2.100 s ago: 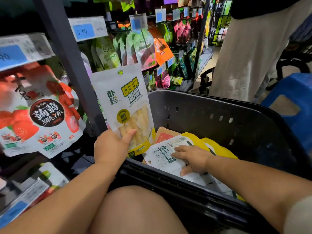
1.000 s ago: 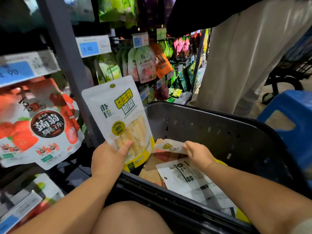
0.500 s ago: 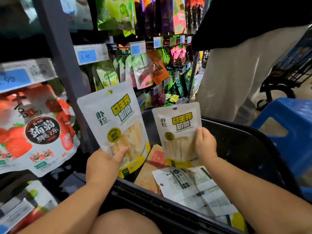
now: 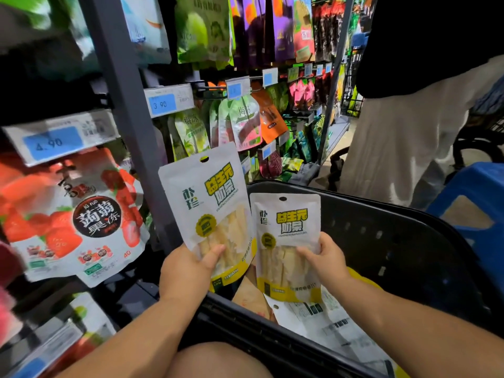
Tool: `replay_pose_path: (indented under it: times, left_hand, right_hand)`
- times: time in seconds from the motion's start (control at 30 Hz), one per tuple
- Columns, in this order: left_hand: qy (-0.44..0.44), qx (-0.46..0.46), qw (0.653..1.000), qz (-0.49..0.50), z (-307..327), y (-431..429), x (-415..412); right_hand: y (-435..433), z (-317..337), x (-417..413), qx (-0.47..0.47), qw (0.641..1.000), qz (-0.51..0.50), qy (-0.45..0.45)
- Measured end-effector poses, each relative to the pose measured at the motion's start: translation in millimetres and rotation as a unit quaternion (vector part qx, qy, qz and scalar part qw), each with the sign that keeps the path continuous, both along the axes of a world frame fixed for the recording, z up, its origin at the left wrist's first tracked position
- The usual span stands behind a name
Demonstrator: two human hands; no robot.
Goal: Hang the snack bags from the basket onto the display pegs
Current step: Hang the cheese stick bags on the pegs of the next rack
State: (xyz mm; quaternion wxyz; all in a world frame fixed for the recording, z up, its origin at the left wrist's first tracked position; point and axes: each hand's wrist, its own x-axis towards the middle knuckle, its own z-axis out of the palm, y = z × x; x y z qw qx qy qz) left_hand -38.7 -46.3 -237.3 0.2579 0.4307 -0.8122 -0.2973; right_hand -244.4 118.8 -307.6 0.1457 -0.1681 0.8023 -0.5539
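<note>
My left hand (image 4: 188, 271) grips the bottom of a white and yellow snack bag (image 4: 207, 203), held upright in front of the grey shelf post. Just to its right, my right hand (image 4: 323, 261) holds a second, identical snack bag (image 4: 286, 227) upright over the black basket (image 4: 381, 230). The two bags sit side by side, edges nearly touching. More bags lie flat in the basket (image 4: 321, 317), printed backs up, with a brown packet (image 4: 249, 296) under them. A display peg (image 4: 212, 87) with blue price tags runs above hanging pouches.
Strawberry jelly bags (image 4: 76, 219) hang at the left under a 4.90 tag (image 4: 54, 141). A grey upright post (image 4: 128, 110) divides the shelves. A person in white trousers (image 4: 395, 148) stands at the right beside a blue stool (image 4: 474, 203). My knee (image 4: 218, 361) is under the basket.
My right hand picked a second bag out of the basket, lifted it and brought it beside the bag in my left hand. The view tilted upward toward the shelves.
</note>
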Motion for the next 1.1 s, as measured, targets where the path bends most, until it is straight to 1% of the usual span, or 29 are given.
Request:
replay_pose_path:
  times: [0.17, 0.23, 0.3, 0.37, 0.47, 0.6, 0.67, 0.83, 0.93, 1.1]
  left_hand:
    - [0.009, 0.008, 1.0, 0.01, -1.0, -1.1, -0.5]
    - [0.014, 0.011, 1.0, 0.01, -1.6, -1.3, -1.0]
    - [0.017, 0.013, 1.0, 0.011, -1.9, -1.0, -1.5]
    - [0.018, 0.012, 1.0, 0.01, -2.7, -0.6, -1.6]
    - [0.015, 0.017, 1.0, 0.008, -3.2, -0.4, -2.6]
    - [0.022, 0.037, 0.999, 0.012, -0.7, 0.6, -4.0]
    - [0.049, 0.049, 0.997, 0.024, 1.0, 0.2, -3.4]
    - [0.135, 0.083, 0.987, 0.037, 13.4, -2.8, 0.9]
    - [0.184, 0.086, 0.979, 0.025, 33.6, -1.6, 2.7]
    - [0.232, 0.064, 0.971, 0.005, 72.6, -5.8, 26.6]
  right_hand:
    - [0.0, 0.5, 0.6, -0.044, 0.997, -0.004, -0.058]
    - [1.8, -1.7, 1.0, -0.048, 0.995, 0.005, -0.083]
    - [2.2, -9.0, -0.5, -0.022, 0.992, 0.022, -0.126]
    - [2.5, -19.4, -0.7, 0.029, 0.988, 0.042, -0.147]
    - [3.2, -37.4, -4.3, 0.047, 0.986, 0.033, -0.158]
    - [2.0, -25.1, -6.8, 0.032, 0.991, 0.033, -0.122]
    - [1.6, -10.0, -10.5, 0.004, 0.994, 0.03, -0.102]
    - [2.8, 38.5, -13.1, -0.124, 0.988, 0.027, -0.082]
    - [10.4, 77.9, -5.3, -0.183, 0.979, 0.077, -0.054]
    - [0.9, 137.2, 23.4, -0.235, 0.956, 0.174, -0.033]
